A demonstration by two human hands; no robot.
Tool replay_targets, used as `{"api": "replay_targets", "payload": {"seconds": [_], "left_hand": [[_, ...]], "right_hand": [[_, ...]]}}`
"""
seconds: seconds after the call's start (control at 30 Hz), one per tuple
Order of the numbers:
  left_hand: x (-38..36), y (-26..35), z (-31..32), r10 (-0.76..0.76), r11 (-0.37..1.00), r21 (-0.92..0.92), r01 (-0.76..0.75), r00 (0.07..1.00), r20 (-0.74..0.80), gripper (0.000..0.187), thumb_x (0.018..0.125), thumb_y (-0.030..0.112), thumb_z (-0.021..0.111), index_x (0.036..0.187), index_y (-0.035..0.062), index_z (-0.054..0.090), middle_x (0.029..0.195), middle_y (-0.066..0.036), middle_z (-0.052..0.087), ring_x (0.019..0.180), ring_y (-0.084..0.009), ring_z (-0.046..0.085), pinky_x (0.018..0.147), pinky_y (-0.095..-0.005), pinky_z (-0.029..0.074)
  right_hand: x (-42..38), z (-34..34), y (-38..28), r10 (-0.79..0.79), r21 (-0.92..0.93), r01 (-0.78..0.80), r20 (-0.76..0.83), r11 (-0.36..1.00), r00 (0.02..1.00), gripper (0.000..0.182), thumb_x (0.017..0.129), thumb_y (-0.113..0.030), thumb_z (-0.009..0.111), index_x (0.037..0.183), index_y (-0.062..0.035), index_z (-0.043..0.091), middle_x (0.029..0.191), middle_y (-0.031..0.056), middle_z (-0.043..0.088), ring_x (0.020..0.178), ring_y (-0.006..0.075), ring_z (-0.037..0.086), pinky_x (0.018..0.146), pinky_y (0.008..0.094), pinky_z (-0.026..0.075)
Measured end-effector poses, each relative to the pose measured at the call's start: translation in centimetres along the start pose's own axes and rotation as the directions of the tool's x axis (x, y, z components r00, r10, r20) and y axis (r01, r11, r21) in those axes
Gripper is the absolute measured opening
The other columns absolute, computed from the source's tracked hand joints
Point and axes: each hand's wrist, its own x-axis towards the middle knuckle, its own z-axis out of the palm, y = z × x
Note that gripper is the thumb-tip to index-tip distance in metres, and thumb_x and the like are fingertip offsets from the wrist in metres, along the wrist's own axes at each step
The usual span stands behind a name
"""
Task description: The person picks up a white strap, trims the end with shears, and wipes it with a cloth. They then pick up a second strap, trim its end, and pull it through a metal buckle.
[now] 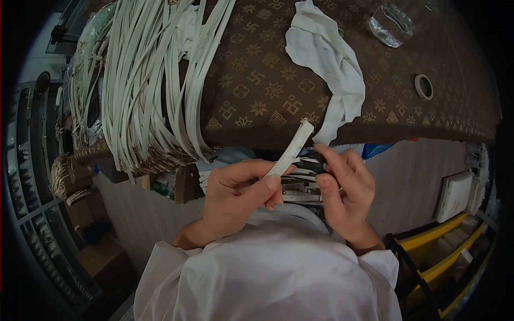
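My left hand [243, 195] pinches a white leather-like strap [293, 147] between thumb and fingers. The strap slants up and to the right, and a small brownish bit shows at its far tip. Just right of it, my right hand [348, 190] is closed with thumb and index finger close together. A dark, slim shape shows by those fingers, too blurred to name. More white straps with metal parts [300, 195] lie below and behind the hands, over my lap. A crumpled white cloth [334, 69] rests on the table beyond.
Many long white straps [144, 80] hang over the left edge of the brown patterned tablecloth [257, 69]. At the right are a tape roll [423, 86] and a clear container [393, 25]. Yellow bins [439, 241] stand low right; cardboard boxes [88, 214] and shelving [37, 214] are left.
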Motion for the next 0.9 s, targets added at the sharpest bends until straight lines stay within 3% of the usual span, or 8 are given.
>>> {"api": "replay_targets", "payload": {"seconds": [0.13, 0.23, 0.3, 0.4, 0.5, 0.57, 0.9], "left_hand": [[0.1, -0.1, 0.0, 0.000, 1.000, -0.005, 0.000, 1.000, -0.016, 0.021, 0.087, 0.007, 0.052, 0.104, -0.0023, 0.060, 0.073, -0.004, 0.060, 0.063, -0.0055, 0.053, 0.056, -0.0181, 0.045], [0.2, -0.3, -0.1, 0.019, 1.000, -0.006, -0.019, 1.000, -0.022, 0.021, 0.088, 0.007, 0.052, 0.104, -0.0021, 0.060, 0.074, -0.004, 0.060, 0.064, -0.0051, 0.053, 0.056, -0.0172, 0.045], [0.1, -0.4, -0.1, 0.028, 1.000, -0.001, -0.028, 0.999, -0.031, 0.021, 0.088, 0.007, 0.051, 0.104, -0.0020, 0.059, 0.074, -0.004, 0.060, 0.064, -0.0049, 0.053, 0.056, -0.0167, 0.045], [0.1, -0.4, -0.1, 0.042, 0.999, 0.025, -0.041, 0.998, -0.042, 0.021, 0.088, 0.006, 0.051, 0.105, -0.0020, 0.059, 0.076, -0.003, 0.059, 0.066, -0.0041, 0.052, 0.056, -0.0160, 0.044], [0.1, -0.4, 0.2, 0.051, 0.999, 0.011, -0.050, 0.998, -0.028, 0.021, 0.087, 0.004, 0.051, 0.105, -0.0022, 0.058, 0.078, -0.003, 0.059, 0.067, -0.0035, 0.052, 0.056, -0.0154, 0.042], [0.2, -0.1, 1.0, 0.085, 0.994, 0.081, -0.074, 0.986, -0.142, 0.019, 0.084, 0.004, 0.048, 0.096, -0.0068, 0.060, 0.063, -0.003, 0.056, 0.053, -0.0041, 0.045, 0.049, -0.0176, 0.038], [0.2, 0.2, 0.8, 0.004, 0.998, 0.061, 0.005, 0.990, -0.140, 0.019, 0.084, 0.003, 0.047, 0.095, -0.0066, 0.060, 0.062, -0.003, 0.056, 0.053, -0.0041, 0.046, 0.049, -0.0177, 0.038]], "right_hand": [[0.1, -0.2, 0.3, 0.033, 0.092, -0.033, -0.002, 0.995, 0.999, 0.030, 0.077, -0.011, 0.064, 0.104, 0.0029, 0.061, 0.062, 0.0047, 0.042, 0.052, 0.0114, 0.039, 0.045, 0.0241, 0.030], [-0.2, -0.2, -0.1, -0.017, -0.037, 0.019, 0.047, 0.999, 0.999, 0.032, 0.076, -0.013, 0.065, 0.104, 0.0005, 0.062, 0.062, 0.0042, 0.043, 0.052, 0.0126, 0.040, 0.045, 0.0248, 0.031], [-0.4, -0.1, -0.1, -0.128, -0.182, 0.136, 0.055, 0.974, 0.990, 0.034, 0.072, -0.014, 0.067, 0.104, -0.0028, 0.063, 0.063, 0.0039, 0.045, 0.053, 0.0145, 0.041, 0.045, 0.0259, 0.033], [-0.6, 0.0, -0.2, -0.168, -0.255, 0.182, 0.076, 0.950, 0.983, 0.037, 0.069, -0.016, 0.070, 0.104, -0.0064, 0.064, 0.063, 0.0033, 0.046, 0.052, 0.0160, 0.042, 0.045, 0.0267, 0.035], [-0.5, -0.2, -0.7, -0.180, -0.300, 0.205, 0.108, 0.932, 0.978, 0.038, 0.068, -0.017, 0.070, 0.104, -0.0079, 0.064, 0.063, 0.0028, 0.046, 0.053, 0.0158, 0.042, 0.045, 0.0265, 0.034], [-0.5, 0.0, -0.6, -0.193, -0.313, 0.216, 0.104, 0.925, 0.976, 0.039, 0.067, -0.018, 0.071, 0.104, -0.0083, 0.064, 0.063, 0.0024, 0.046, 0.053, 0.0156, 0.042, 0.044, 0.0264, 0.034], [-0.7, 0.2, -0.7, -0.252, -0.451, 0.271, 0.103, 0.851, 0.962, 0.039, 0.067, -0.022, 0.071, 0.104, -0.0100, 0.065, 0.061, 0.0005, 0.044, 0.051, 0.0142, 0.040, 0.042, 0.0254, 0.032]]}}
